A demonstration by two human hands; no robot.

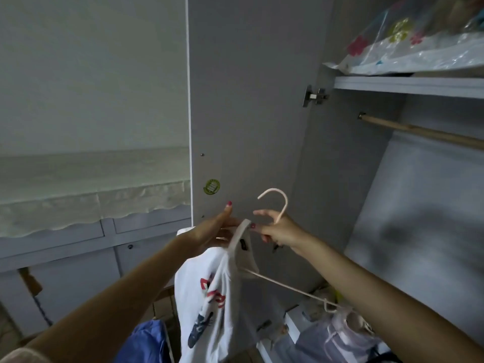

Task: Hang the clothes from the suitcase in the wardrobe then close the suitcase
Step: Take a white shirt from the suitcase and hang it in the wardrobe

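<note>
Cloth shirt [209, 297], plastic hanger [281, 203], wooden rail [419, 132], glossy bag [419, 56]

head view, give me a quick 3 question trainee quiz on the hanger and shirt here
1. True or false: the pink hanger already hangs on the wooden rail.
2. Which hand grips the hanger below its hook? A) left hand B) right hand
3. Fill in: the left hand holds the collar of the white ____.

Key:
1. False; the hanger is held in front of the open wardrobe door, below the rail.
2. B, the right hand.
3. shirt
</note>
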